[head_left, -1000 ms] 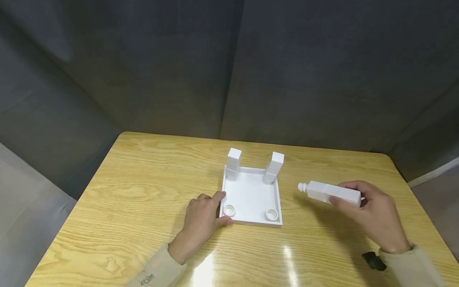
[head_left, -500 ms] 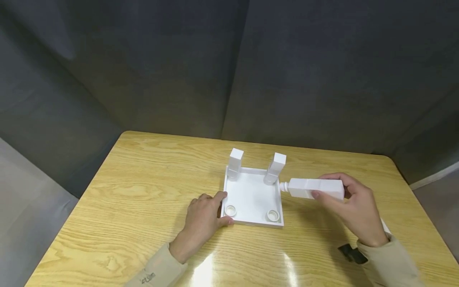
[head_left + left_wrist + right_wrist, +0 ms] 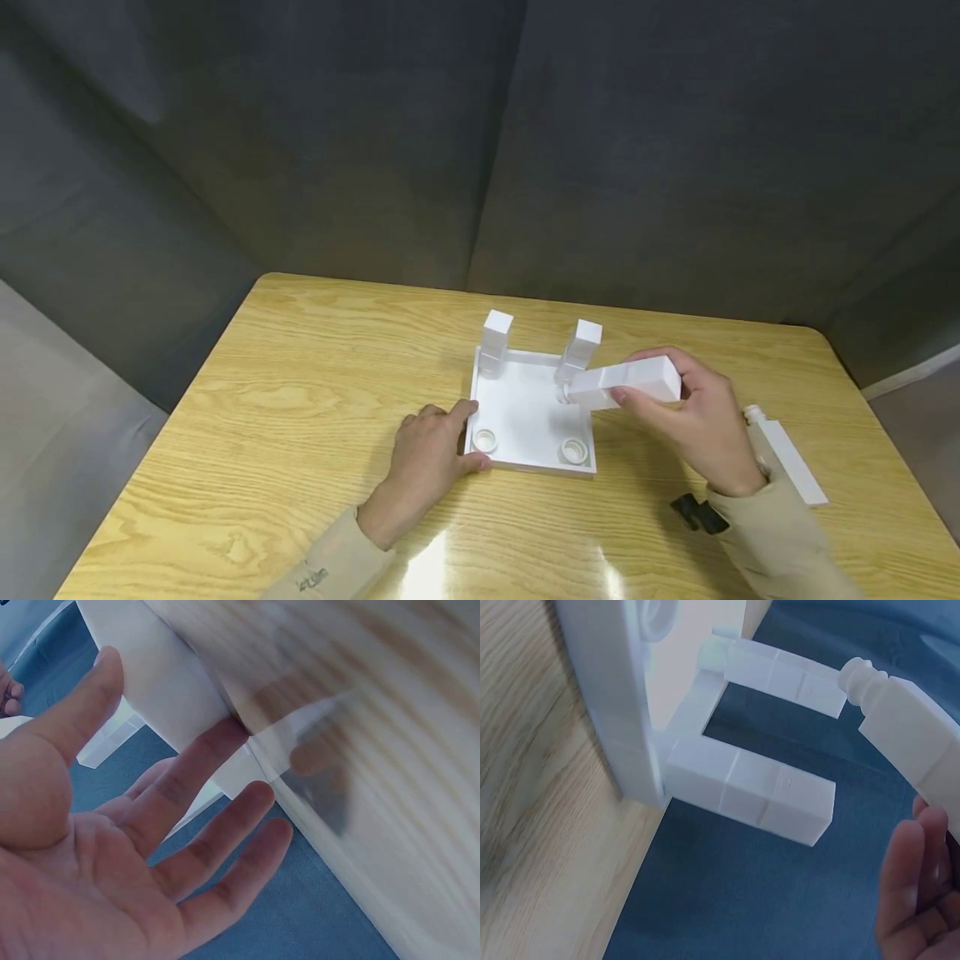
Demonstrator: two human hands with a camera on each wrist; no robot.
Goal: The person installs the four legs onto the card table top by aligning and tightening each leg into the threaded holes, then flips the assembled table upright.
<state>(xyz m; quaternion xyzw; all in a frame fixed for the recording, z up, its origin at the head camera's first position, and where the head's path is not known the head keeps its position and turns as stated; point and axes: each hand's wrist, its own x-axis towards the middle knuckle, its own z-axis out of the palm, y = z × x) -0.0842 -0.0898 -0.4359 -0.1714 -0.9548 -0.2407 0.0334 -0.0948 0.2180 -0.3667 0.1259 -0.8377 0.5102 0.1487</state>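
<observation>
A white, square toy tabletop [image 3: 517, 417] with a raised rim lies upturned on the table. Two white legs [image 3: 495, 337] stand in its far corners; round threaded sockets [image 3: 485, 441] show at the near ones. My left hand [image 3: 426, 454] holds the near left corner, index finger on the left rim and thumb on the front rim. In the left wrist view its other fingers [image 3: 232, 889] are spread off the tabletop. My right hand [image 3: 701, 417] grips a third white leg [image 3: 622, 382] near its plain end. This leg tilts, threaded tip over the tabletop's right side, beside the far right leg.
Another white leg [image 3: 791, 462] lies on the wooden table [image 3: 315, 375], behind my right wrist. A black piece [image 3: 699, 513] sits at the right cuff. Dark curtains [image 3: 360, 150] hang behind the table's far edge.
My right hand has moved left with the leg, from right of the tabletop to over its right side, and the leg's threaded tip now points lower. The lying leg has come into view.
</observation>
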